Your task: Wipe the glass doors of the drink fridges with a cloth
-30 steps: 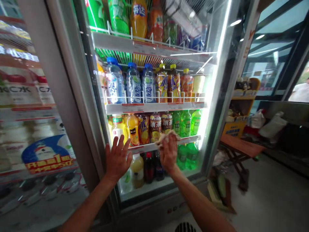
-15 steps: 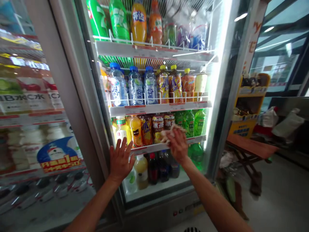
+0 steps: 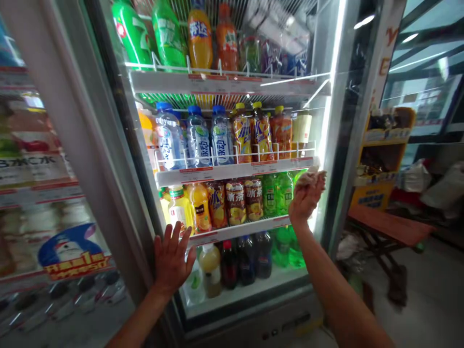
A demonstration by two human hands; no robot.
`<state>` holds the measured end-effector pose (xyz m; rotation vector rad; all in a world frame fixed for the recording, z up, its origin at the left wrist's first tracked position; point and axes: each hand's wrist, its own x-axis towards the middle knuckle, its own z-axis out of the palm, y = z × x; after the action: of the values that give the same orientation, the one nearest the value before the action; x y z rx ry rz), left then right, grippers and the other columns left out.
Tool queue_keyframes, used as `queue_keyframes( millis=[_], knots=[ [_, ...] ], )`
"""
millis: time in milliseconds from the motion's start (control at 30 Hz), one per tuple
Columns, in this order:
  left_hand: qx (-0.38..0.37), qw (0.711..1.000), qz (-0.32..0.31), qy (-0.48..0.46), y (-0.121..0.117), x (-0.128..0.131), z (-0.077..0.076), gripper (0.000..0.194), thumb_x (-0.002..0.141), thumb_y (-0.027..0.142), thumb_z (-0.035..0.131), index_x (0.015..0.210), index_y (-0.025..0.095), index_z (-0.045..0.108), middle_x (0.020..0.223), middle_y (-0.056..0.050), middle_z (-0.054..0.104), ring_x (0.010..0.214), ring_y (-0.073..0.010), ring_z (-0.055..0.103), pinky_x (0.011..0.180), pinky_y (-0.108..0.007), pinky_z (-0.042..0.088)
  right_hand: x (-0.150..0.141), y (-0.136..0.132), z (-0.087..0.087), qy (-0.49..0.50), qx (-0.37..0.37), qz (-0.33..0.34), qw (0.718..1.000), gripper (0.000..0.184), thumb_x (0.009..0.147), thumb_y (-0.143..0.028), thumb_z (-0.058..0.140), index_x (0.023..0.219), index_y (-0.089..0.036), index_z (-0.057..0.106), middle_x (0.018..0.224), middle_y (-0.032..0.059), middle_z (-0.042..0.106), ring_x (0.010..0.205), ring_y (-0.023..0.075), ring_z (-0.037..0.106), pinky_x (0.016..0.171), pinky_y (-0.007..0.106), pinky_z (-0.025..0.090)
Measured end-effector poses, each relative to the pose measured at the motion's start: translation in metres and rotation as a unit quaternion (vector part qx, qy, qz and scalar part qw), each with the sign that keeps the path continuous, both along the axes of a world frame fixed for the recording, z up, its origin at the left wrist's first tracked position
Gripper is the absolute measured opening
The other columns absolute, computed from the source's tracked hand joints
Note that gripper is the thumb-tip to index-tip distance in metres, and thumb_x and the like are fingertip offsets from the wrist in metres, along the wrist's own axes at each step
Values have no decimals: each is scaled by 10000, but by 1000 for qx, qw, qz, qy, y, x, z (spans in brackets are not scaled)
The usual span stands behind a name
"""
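A crumpled, pale cloth (image 3: 312, 177) is pressed to the glass door (image 3: 232, 295) of a lit drinks fridge by my right hand (image 3: 305, 199), near the door's right side. My left hand (image 3: 172, 261), fingers spread, rests flat against the lower left of the same door, by its metal frame. Behind the glass stand rows of bottles, among them blue-capped bottles (image 3: 198, 137), brown iced tea bottles (image 3: 235, 203) and an orange juice bottle (image 3: 200, 208). Some green bottles (image 3: 277, 193) are partly covered by my right hand and the cloth.
A second fridge section (image 3: 39, 159) with bottles and a blue sticker (image 3: 72, 249) stands to the left. To the right are a yellow display rack (image 3: 386, 150), a folding stool with a reddish top (image 3: 391, 224), and white plastic bags (image 3: 415, 176).
My right hand has swept the cloth across the glass, rightward and upward, from the door's middle to its right side. My left hand stays spread at the left side.
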<state>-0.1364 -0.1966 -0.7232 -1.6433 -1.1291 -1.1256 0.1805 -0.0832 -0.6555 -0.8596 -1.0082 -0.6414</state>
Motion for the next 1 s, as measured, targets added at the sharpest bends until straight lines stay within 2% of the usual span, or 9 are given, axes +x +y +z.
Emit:
queue_keyframes(
  millis=[133,233,367,467,567,700,800,900,1000],
  knots=[
    [-17,1000,4,3,-4,-2,1,674,822,272,547,1397,329,201,1478,-6,197,1368,-218,171,1127,-443,76,-49,-26,-28,-152,-28,35,987,478,884,-258,392,1360,-254,350,1496,61,209,1371,248,209,1078,512,267],
    [-29,999,15,33,-11,-4,2,708,817,246,554,1405,324,167,1480,-21,188,1369,-220,166,1125,-438,102,-71,-44,-49,-389,-28,61,919,439,857,-290,474,1292,-338,436,1452,5,326,1357,207,255,1106,445,247],
    [-48,997,21,62,-18,-6,-1,730,817,219,547,1412,316,135,1478,-51,195,1366,-239,173,1116,-456,133,-23,-20,-45,-123,-50,-4,991,441,888,-235,377,1328,-251,399,1445,92,323,1354,242,255,1081,540,238],
    [-46,997,25,59,-18,-4,-4,740,814,210,547,1411,322,125,1482,-58,179,1368,-249,155,1110,-479,129,-11,-17,-52,44,-48,-40,997,495,905,-197,271,1397,-141,257,1454,187,256,1363,273,217,1035,595,274],
    [-34,998,13,51,-14,-3,-6,745,808,227,558,1407,336,131,1487,-50,156,1370,-252,148,1109,-492,114,-47,-41,-79,-74,-96,-10,993,535,886,-241,382,1403,-177,258,1476,154,226,1371,273,194,1052,531,306],
    [-30,999,0,43,-9,-6,-9,751,801,247,571,1404,348,135,1488,-32,153,1371,-245,151,1111,-486,111,-54,-56,-96,-364,-122,33,923,481,849,-280,486,1322,-309,406,1438,45,347,1358,230,245,1088,464,285],
    [-40,998,2,43,-9,-8,-11,747,804,246,564,1405,347,132,1489,-26,147,1371,-244,149,1113,-484,112,-12,-39,-79,-147,-116,-19,982,476,909,-228,316,1384,-245,302,1440,100,332,1361,216,236,1085,507,261],
    [-41,998,10,39,-8,-7,-10,746,805,246,560,1405,345,129,1489,-25,142,1370,-248,149,1114,-489,104,-7,-28,-73,40,-98,-50,993,528,915,-205,219,1432,-145,126,1476,176,208,1381,249,162,1062,571,252],
    [-41,998,15,39,-10,-5,-9,742,807,239,555,1404,346,129,1489,-27,146,1369,-250,154,1114,-491,110,-42,-43,-94,-146,-125,9,981,560,886,-251,382,1418,-209,213,1490,122,208,1375,256,189,1066,506,299]
  ],
)
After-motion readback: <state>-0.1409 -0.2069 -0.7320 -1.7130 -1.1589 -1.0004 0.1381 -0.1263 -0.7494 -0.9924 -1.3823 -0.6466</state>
